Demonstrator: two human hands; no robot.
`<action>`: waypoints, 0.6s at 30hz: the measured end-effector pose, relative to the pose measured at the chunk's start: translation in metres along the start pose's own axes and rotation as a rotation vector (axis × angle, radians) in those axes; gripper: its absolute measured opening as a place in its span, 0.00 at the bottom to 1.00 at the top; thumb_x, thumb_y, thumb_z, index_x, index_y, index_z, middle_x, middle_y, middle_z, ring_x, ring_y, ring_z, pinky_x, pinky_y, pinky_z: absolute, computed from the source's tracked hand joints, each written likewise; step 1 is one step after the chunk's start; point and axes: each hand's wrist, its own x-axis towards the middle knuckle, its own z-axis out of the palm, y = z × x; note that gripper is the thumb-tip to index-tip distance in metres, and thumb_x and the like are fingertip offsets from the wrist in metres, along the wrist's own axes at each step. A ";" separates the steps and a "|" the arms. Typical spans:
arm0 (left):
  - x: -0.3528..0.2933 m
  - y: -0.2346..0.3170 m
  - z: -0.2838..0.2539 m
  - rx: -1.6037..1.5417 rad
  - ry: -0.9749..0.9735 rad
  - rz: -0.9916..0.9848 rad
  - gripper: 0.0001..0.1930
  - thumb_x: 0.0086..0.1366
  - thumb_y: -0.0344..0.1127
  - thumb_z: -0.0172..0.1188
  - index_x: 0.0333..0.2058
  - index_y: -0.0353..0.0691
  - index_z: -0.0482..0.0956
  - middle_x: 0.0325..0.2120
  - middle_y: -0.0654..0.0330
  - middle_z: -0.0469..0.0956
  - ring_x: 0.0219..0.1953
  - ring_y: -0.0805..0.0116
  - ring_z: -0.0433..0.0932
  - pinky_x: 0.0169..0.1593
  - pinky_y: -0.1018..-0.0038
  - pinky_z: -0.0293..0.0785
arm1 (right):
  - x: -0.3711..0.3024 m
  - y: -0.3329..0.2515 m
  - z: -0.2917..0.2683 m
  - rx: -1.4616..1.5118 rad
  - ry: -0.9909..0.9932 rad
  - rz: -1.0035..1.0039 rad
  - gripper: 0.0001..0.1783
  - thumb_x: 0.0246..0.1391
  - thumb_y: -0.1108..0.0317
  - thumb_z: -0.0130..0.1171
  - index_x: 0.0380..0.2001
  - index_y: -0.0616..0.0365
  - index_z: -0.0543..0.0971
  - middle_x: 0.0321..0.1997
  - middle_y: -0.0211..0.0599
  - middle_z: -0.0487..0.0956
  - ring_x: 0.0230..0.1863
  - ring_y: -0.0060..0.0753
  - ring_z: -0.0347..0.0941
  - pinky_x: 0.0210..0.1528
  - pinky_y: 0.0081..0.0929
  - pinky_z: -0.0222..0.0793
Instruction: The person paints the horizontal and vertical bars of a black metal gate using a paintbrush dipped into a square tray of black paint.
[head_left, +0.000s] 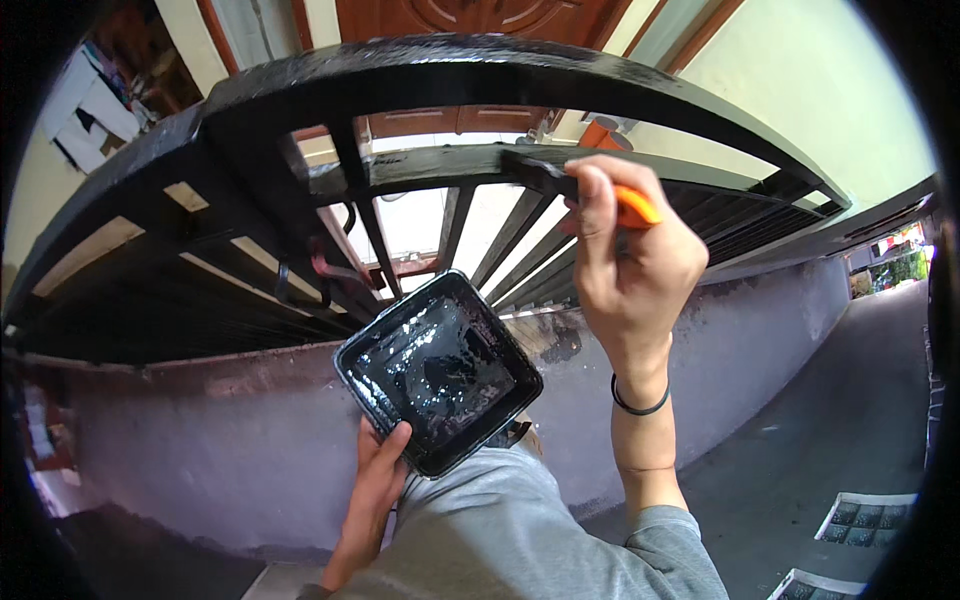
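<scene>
My right hand [640, 235] is closed round a paintbrush with an orange handle end [637, 207]. Its dark bristles touch the horizontal rail [435, 165] of a black metal fence, just below the curved top rail [480, 65]. Part of that lower rail looks grey and dull, while other stretches are black. In front of my body, my left hand [380, 455] grips the near-left edge of a square black tub [440, 370]. Wet, glossy black paint coats the tub's inside. The fingers under the tub are hidden.
A low purplish wall [230, 440] runs beneath the fence. Behind the bars stand a brown wooden door [480, 20] and an orange pot [604, 133]. Grey pavement [800, 440] stretches off to the right, with grated panels [865, 518] set near it. Cloth items [95, 110] hang at far left.
</scene>
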 end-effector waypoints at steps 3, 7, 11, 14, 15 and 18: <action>0.000 0.006 -0.004 -0.020 -0.015 -0.001 0.35 0.67 0.28 0.69 0.68 0.35 0.62 0.62 0.56 0.74 0.63 0.64 0.74 0.69 0.62 0.70 | 0.006 -0.004 0.010 0.483 0.071 0.275 0.14 0.74 0.64 0.57 0.41 0.64 0.84 0.28 0.31 0.85 0.26 0.18 0.81 0.25 0.15 0.72; -0.001 0.011 -0.014 0.011 -0.029 0.015 0.33 0.67 0.26 0.68 0.68 0.35 0.62 0.61 0.57 0.74 0.63 0.66 0.73 0.70 0.63 0.66 | 0.017 0.042 -0.022 0.084 0.129 0.397 0.16 0.74 0.60 0.57 0.41 0.63 0.85 0.22 0.31 0.82 0.22 0.16 0.79 0.24 0.15 0.71; -0.002 0.014 -0.025 0.033 -0.011 0.033 0.33 0.67 0.26 0.67 0.67 0.36 0.63 0.60 0.59 0.74 0.63 0.67 0.72 0.70 0.64 0.65 | 0.026 0.042 -0.044 -0.339 0.253 0.169 0.15 0.73 0.60 0.59 0.40 0.62 0.85 0.21 0.29 0.82 0.20 0.14 0.75 0.24 0.17 0.70; -0.001 0.018 -0.026 0.038 -0.037 0.018 0.33 0.67 0.26 0.68 0.67 0.36 0.63 0.60 0.59 0.73 0.63 0.68 0.72 0.70 0.64 0.65 | 0.022 0.021 -0.013 -0.340 0.059 0.024 0.17 0.74 0.59 0.58 0.41 0.63 0.85 0.23 0.28 0.82 0.22 0.13 0.77 0.24 0.15 0.70; -0.001 0.018 -0.026 0.040 -0.045 0.017 0.33 0.67 0.26 0.68 0.67 0.36 0.63 0.61 0.59 0.73 0.63 0.67 0.72 0.70 0.64 0.65 | 0.019 0.008 0.001 -0.282 0.018 -0.015 0.16 0.73 0.60 0.58 0.42 0.63 0.85 0.24 0.28 0.82 0.23 0.13 0.78 0.25 0.14 0.71; -0.005 0.019 -0.025 0.031 -0.030 0.000 0.34 0.67 0.28 0.69 0.67 0.36 0.62 0.61 0.59 0.73 0.63 0.67 0.72 0.70 0.63 0.65 | 0.016 -0.032 0.041 0.229 0.013 0.098 0.15 0.73 0.60 0.59 0.42 0.63 0.84 0.26 0.30 0.84 0.25 0.16 0.81 0.26 0.13 0.72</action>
